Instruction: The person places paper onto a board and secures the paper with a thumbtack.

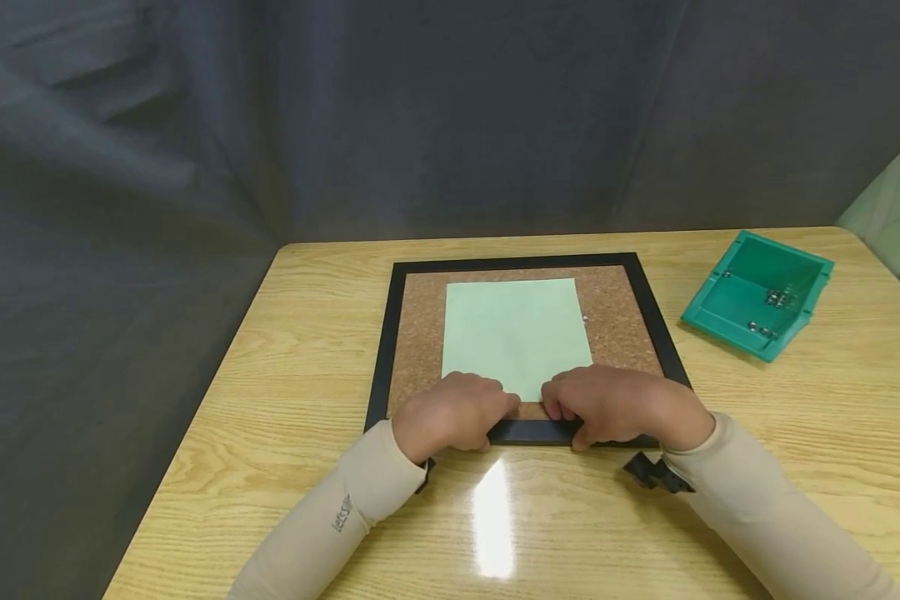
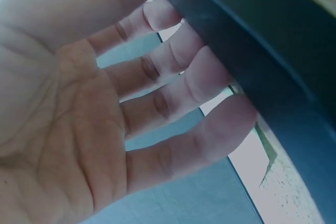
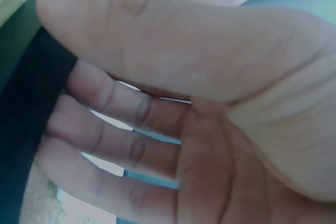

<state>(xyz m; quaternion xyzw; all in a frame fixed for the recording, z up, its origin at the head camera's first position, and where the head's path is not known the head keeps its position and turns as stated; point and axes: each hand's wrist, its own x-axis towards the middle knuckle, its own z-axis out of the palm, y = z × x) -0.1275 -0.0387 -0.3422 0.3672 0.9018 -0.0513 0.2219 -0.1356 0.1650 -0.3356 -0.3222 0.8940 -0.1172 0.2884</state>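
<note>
A corkboard (image 1: 422, 333) with a black frame lies on the table, a pale green sheet of paper (image 1: 517, 329) flat on its cork. Both hands hold the frame's near side. My left hand (image 1: 461, 411) is left of the middle; in the left wrist view its fingertips (image 2: 239, 114) press the inner edge of the black frame bar (image 2: 262, 82), thumb across the outer side. To the right of it, my right hand (image 1: 615, 404) pinches the same bar; in the right wrist view the thumb (image 3: 58, 6) lies over the bar, the other fingers at its inner edge.
A green open bin (image 1: 727, 304) stands at the back right with several small shiny pieces (image 1: 776, 297) in it. A tiny whitish thing (image 1: 585, 318) sits on the cork by the paper's right edge. Dark cloth (image 1: 465, 125) hangs behind the wooden table (image 1: 270, 367).
</note>
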